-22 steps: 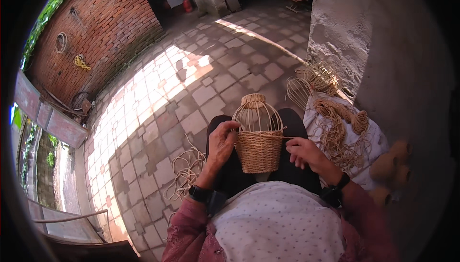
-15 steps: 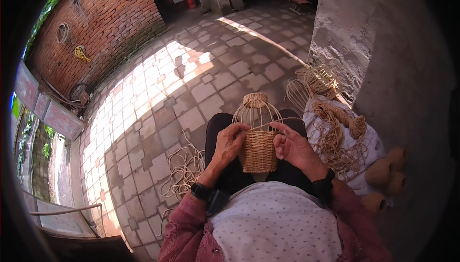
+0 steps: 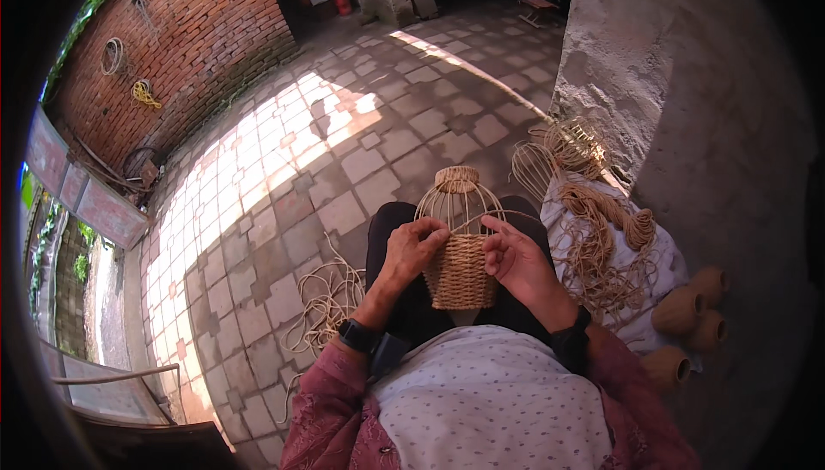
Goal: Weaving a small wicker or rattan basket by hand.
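A woven basket [image 3: 460,274] of tan cord rests upright between my knees. Its lower part is densely woven; bare ribs rise above and gather into a wrapped neck [image 3: 456,180]. My left hand [image 3: 414,252] is closed on the upper left edge of the weave, fingertips bent in among the ribs. At the opposite side, my right hand [image 3: 517,262] pinches a strand of cord [image 3: 514,212] between thumb and forefinger, its other fingers loosely curled beside the basket. The strand crosses the ribs and loops back over that hand.
Loose cord [image 3: 331,302] lies on the paving at my left. On my right, cord bundles [image 3: 593,212] sit on a white cloth [image 3: 657,285], with an open rib frame [image 3: 534,169] behind. Several brown pots [image 3: 679,308] stand beside the cloth, near a rough wall [image 3: 614,66].
My right hand's fingers have opened slightly and shifted a little left at the weave's edge. The strand behind them has moved slightly. The left hand stays on the basket's edge.
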